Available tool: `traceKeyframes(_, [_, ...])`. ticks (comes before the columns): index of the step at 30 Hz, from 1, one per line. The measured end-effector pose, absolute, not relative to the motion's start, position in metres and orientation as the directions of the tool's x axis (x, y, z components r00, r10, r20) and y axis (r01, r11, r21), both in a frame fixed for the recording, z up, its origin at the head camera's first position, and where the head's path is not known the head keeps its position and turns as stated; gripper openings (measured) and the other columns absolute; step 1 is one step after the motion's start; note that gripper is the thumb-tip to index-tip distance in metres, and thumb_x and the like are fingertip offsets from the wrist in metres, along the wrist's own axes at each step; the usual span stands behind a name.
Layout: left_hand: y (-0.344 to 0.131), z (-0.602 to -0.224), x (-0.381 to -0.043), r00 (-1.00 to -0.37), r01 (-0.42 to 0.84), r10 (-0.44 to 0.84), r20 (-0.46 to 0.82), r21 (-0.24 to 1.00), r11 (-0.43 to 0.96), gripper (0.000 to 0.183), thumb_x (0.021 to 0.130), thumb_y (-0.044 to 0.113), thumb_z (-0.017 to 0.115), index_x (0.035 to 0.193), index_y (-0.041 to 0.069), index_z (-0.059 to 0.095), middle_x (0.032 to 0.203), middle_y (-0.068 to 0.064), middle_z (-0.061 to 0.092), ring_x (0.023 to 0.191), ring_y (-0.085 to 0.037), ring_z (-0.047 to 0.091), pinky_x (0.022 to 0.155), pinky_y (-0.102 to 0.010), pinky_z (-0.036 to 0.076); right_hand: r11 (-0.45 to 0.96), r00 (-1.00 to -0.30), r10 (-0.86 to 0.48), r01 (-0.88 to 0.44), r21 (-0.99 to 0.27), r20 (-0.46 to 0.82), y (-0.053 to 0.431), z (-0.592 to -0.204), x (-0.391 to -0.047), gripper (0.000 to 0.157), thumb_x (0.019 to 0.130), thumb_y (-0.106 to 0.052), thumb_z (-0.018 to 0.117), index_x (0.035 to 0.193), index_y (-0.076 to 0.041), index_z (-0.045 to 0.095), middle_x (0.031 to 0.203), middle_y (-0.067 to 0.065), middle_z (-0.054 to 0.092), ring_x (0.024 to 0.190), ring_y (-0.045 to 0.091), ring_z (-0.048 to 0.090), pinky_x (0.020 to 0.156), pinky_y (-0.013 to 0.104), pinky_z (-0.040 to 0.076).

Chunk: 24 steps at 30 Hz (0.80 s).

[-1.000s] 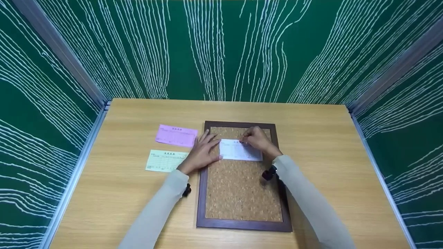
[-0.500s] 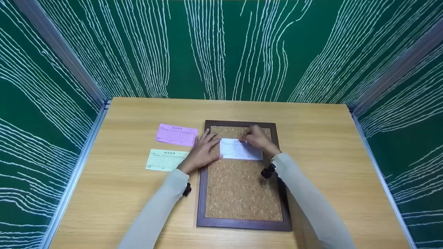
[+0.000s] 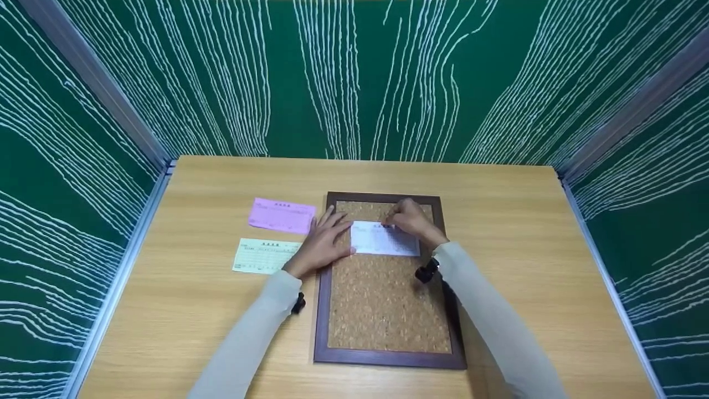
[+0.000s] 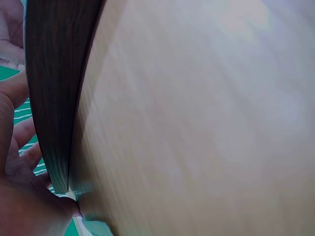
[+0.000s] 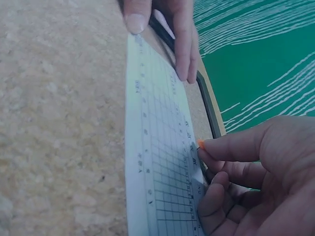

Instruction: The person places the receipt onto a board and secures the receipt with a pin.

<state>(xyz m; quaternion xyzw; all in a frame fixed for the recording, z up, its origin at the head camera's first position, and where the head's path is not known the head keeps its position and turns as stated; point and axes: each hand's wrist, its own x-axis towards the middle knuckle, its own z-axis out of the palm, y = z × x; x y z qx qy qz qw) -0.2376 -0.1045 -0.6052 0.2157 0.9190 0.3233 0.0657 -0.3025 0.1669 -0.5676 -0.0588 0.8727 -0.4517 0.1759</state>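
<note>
The left hand (image 3: 321, 244) reaches across the left rail of a rectangular cork board framed in dark brown wood (image 3: 388, 305). Its fingers are spread and grasp nothing: the thumb rests on the lower left corner of a white rectangular paper slip printed with a grid (image 3: 382, 241), and a fingertip touches near the upper left corner.

The slip lies on the upper part of the cork, within the frame, its long edges running roughly crosswise. The right hand (image 3: 411, 217) is at the slip's upper edge, near the middle, pinching a small orange pin (image 5: 200, 143) between thumb and forefinger, the other fingers curled under. Whether the pin's point has entered the paper cannot be told.

To the left of the board, a pink rectangular paper slip (image 3: 281, 215) lies just beside the left fingers, and below it a pale green rectangular paper slip (image 3: 265, 257) is partly covered by that hand. All rest on a light wood-grain table (image 3: 526, 249). Both forearms wear pale grey sleeves (image 3: 493, 310). Beyond the table stand dark green walls with white wavy lines (image 3: 376, 83).
</note>
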Motion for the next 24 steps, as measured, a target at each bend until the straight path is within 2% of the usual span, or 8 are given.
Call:
traceKeyframes(3, [-0.1050, -0.6034, -0.2367, -0.898, 0.352, 0.439, 0.017, 0.625, 0.696, 0.077, 0.098, 0.043, 0.080, 0.163, 0.010, 0.054, 0.177, -0.013, 0.035, 0.171, -0.037, 0.007, 0.131, -0.073, 0.001, 0.581, -0.929, -0.280, 0.036, -0.813, -0.241, 0.1664, -0.5676, -0.3040, 0.030, 0.098, 0.002, 0.067, 0.070, -0.006, 0.062, 0.061, -0.006, 0.046, 0.053, 0.011, 0.038, 0.050, 0.026, 0.029])
traceKeyframes(5, [-0.1050, -0.6031, -0.2366, -0.897, 0.356, 0.442, 0.022, 0.631, 0.689, 0.076, 0.098, 0.041, 0.080, 0.162, 0.009, 0.055, 0.177, -0.014, 0.036, 0.170, -0.038, 0.007, 0.131, -0.074, 0.001, 0.583, -0.929, -0.283, 0.031, -0.812, -0.239, 0.1660, -0.5676, -0.3047, 0.030, 0.098, 0.002, 0.067, 0.069, -0.005, 0.061, 0.062, -0.005, 0.048, 0.054, 0.011, 0.038, 0.051, 0.026, 0.029])
traceKeyframes(8, [-0.1046, -0.6028, -0.2366, -0.894, 0.362, 0.447, 0.030, 0.636, 0.681, 0.076, 0.098, 0.040, 0.080, 0.161, 0.007, 0.055, 0.176, -0.015, 0.036, 0.170, -0.040, 0.007, 0.131, -0.074, 0.002, 0.585, -0.929, -0.272, 0.046, -0.810, -0.250, 0.1660, -0.5670, -0.3043, 0.025, 0.099, 0.002, 0.068, 0.075, 0.001, 0.070, 0.069, 0.000, 0.060, 0.056, 0.012, 0.043, 0.052, 0.027, 0.031])
traceKeyframes(12, [-0.1044, -0.6027, -0.2360, -0.893, 0.366, 0.448, 0.031, 0.629, 0.686, 0.077, 0.097, 0.041, 0.080, 0.162, 0.007, 0.055, 0.176, -0.015, 0.037, 0.170, -0.041, 0.008, 0.131, -0.073, 0.002, 0.588, -0.930, -0.260, 0.060, -0.807, -0.258, 0.1668, -0.5665, -0.3025, 0.020, 0.100, 0.000, 0.069, 0.082, 0.005, 0.076, 0.079, 0.007, 0.068, 0.059, 0.014, 0.047, 0.054, 0.028, 0.034])
traceKeyframes(16, [-0.1045, -0.6037, -0.2362, -0.894, 0.368, 0.448, 0.027, 0.615, 0.697, 0.078, 0.097, 0.043, 0.080, 0.162, 0.009, 0.054, 0.177, -0.015, 0.036, 0.170, -0.039, 0.008, 0.132, -0.072, 0.002, 0.596, -0.931, -0.256, 0.059, -0.801, -0.259, 0.1676, -0.5666, -0.3020, 0.019, 0.100, -0.001, 0.070, 0.084, 0.004, 0.078, 0.075, 0.007, 0.065, 0.058, 0.014, 0.046, 0.054, 0.028, 0.033])
traceKeyframes(24, [-0.1053, -0.6052, -0.2370, -0.898, 0.353, 0.440, 0.013, 0.618, 0.703, 0.079, 0.098, 0.046, 0.080, 0.164, 0.011, 0.053, 0.178, -0.012, 0.034, 0.171, -0.036, 0.005, 0.132, -0.071, 0.000, 0.620, -0.918, -0.264, 0.075, -0.781, -0.297, 0.1690, -0.5654, -0.3076, 0.022, 0.099, -0.003, 0.070, 0.077, -0.001, 0.073, 0.062, -0.005, 0.047, 0.055, 0.013, 0.041, 0.051, 0.028, 0.029])
